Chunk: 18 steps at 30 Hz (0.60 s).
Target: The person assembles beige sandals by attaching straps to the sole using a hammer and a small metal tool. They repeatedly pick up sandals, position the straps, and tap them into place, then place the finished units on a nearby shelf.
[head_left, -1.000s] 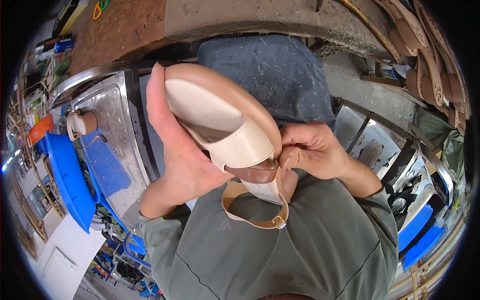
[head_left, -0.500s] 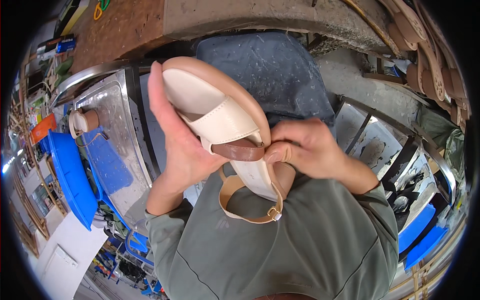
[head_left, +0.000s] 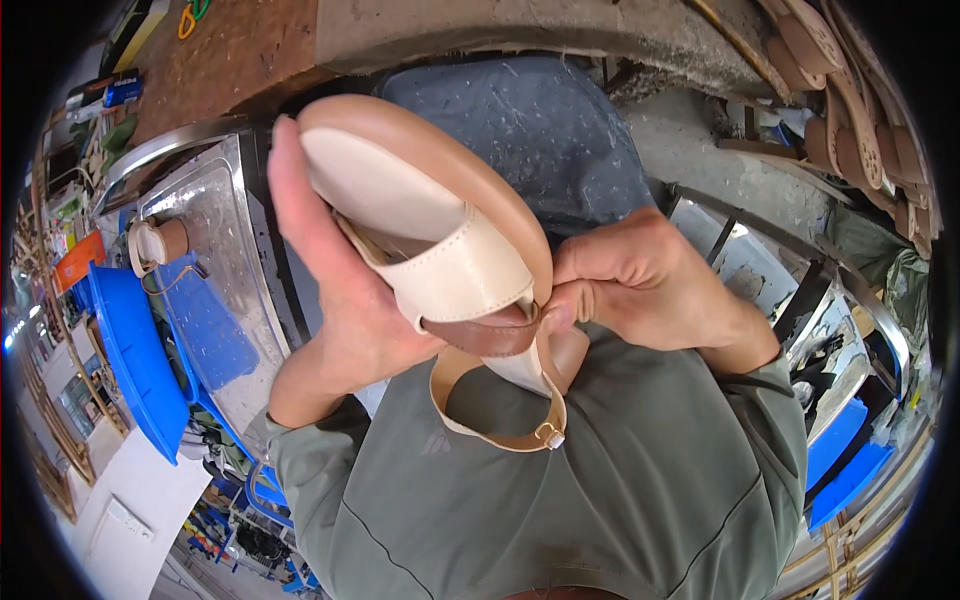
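Gripped in my left hand point(head_left: 345, 300) is a cream sandal point(head_left: 465, 265) with a tan platform sole point(head_left: 450, 170), its toe tilted up to the far left. My fingers lie along the sandal's left edge. A glossy brown strap point(head_left: 480, 337) crosses behind the wide cream front band. My right hand point(head_left: 635, 285) pinches with thumb and bent forefinger at the right end of that brown strap, against the sole's edge; what lies between the fingertips is hidden. The tan ankle strap point(head_left: 440, 395) loops toward my shirt, with a small buckle point(head_left: 549, 435). Beyond my right fingertips shows the block heel point(head_left: 570, 360).
A worn bench point(head_left: 400, 35) runs along the far side, a dark speckled cushion point(head_left: 520, 130) before it. To the left, a metal tray point(head_left: 205, 210) holds another shoe point(head_left: 155, 243), beside a blue tray point(head_left: 130, 360). Several shoe soles point(head_left: 850, 130) stand at the far right.
The sandal has tipped and shifted slightly left, with its toe higher and more of the sole's side showing. My right hand has curled tighter at the strap's end.
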Each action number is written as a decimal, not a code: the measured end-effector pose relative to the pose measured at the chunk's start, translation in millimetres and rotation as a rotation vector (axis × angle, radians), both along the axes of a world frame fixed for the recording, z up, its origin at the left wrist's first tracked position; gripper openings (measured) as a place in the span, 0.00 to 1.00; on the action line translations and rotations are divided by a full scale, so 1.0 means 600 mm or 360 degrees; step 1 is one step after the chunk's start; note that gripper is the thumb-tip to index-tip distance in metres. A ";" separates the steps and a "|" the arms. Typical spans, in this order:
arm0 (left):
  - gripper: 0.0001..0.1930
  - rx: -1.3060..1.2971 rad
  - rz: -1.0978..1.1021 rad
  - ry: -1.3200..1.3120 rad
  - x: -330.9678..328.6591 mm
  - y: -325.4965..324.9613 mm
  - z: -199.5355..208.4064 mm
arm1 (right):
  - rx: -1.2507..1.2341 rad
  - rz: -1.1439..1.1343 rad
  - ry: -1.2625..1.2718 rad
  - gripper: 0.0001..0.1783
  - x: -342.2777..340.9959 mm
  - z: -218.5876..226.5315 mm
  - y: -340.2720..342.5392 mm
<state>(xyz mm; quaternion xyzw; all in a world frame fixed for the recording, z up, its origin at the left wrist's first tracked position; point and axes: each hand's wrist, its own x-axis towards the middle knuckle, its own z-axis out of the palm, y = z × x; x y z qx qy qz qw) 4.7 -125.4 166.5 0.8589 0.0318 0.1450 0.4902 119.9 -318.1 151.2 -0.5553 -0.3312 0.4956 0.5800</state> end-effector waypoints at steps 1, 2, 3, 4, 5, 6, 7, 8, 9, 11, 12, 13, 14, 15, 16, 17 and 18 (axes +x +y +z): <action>0.67 0.0061 -0.0002 0.0017 0.001 0.001 0.002 | 0.0091 -0.0121 0.0033 0.08 -0.007 -0.005 0.001; 0.68 0.0147 0.0005 0.0003 0.002 0.002 0.003 | 0.0183 -0.0241 0.0068 0.09 -0.014 -0.011 0.003; 0.68 0.0192 0.0041 -0.0034 0.004 0.000 0.003 | 0.0241 -0.0299 0.0085 0.09 -0.011 -0.009 0.004; 0.69 0.0226 0.0075 -0.0055 0.001 -0.004 0.000 | 0.0289 -0.0359 0.0114 0.10 -0.013 -0.010 0.004; 0.69 0.0265 0.0109 -0.0079 0.001 -0.006 -0.002 | 0.0301 -0.0358 0.0126 0.10 -0.009 -0.003 0.003; 0.70 0.0232 0.0147 -0.0057 0.001 -0.008 0.000 | 0.0314 -0.0359 0.0138 0.11 -0.003 0.003 0.002; 0.69 0.0028 0.0345 -0.0019 0.007 -0.025 0.008 | 0.0347 -0.0283 -0.0009 0.10 0.004 0.008 0.001; 0.69 -0.0190 0.0546 -0.0011 0.013 -0.042 0.016 | 0.0390 -0.0203 -0.0155 0.10 0.015 0.010 -0.001; 0.69 -0.0415 0.0747 -0.0029 0.019 -0.060 0.024 | 0.0434 -0.0121 -0.0301 0.10 0.022 0.009 -0.001; 0.69 -0.0537 0.0890 -0.0075 0.029 -0.074 0.028 | 0.0506 -0.0107 -0.0307 0.10 0.027 0.008 -0.001; 0.68 -0.0578 0.0959 -0.0101 0.035 -0.082 0.030 | 0.0543 -0.0097 -0.0311 0.10 0.029 0.008 -0.001; 0.68 -0.0575 0.1023 -0.0126 0.043 -0.091 0.031 | 0.0536 -0.0052 -0.0356 0.11 0.034 0.011 0.000; 0.68 -0.0579 0.1053 -0.0130 0.045 -0.094 0.033 | 0.0528 -0.0006 -0.0401 0.12 0.041 0.016 0.001; 0.68 -0.0583 0.1082 -0.0133 0.048 -0.096 0.035 | 0.0521 0.0040 -0.0447 0.12 0.045 0.021 0.002; 0.68 -0.0592 0.1077 -0.0109 0.046 -0.096 0.037 | 0.0506 0.0050 -0.0476 0.12 0.047 0.024 0.002; 0.68 -0.0576 0.0995 -0.0105 0.041 -0.089 0.034 | 0.0491 0.0060 -0.0505 0.12 0.049 0.027 0.002; 0.68 -0.0561 0.0912 -0.0100 0.036 -0.082 0.031 | 0.0475 0.0069 -0.0534 0.11 0.049 0.028 0.001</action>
